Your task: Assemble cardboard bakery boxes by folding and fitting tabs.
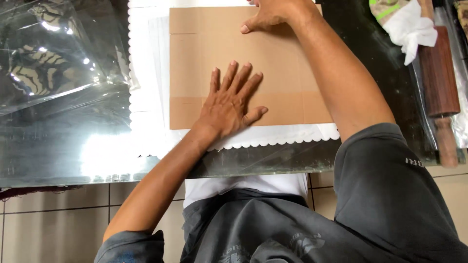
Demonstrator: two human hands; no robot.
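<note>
Your left hand (229,104) lies flat with its fingers spread wide on the brown cardboard sheet (273,68), holding nothing. Your right hand (273,14) presses open on the far edge of the same sheet. The cardboard rests on a white paper with a wavy edge (146,73) on the glass tabletop (63,156), and a wooden rolling pin (438,78) lies far off to your right.

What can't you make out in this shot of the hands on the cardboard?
- Right hand: fingertips cut off by the top edge of the head view.
- Cardboard sheet: its middle is covered by the left hand.
- Rolling pin: far end is under a white cloth.
- White scalloped sheet: mostly hidden under the cardboard.
</note>
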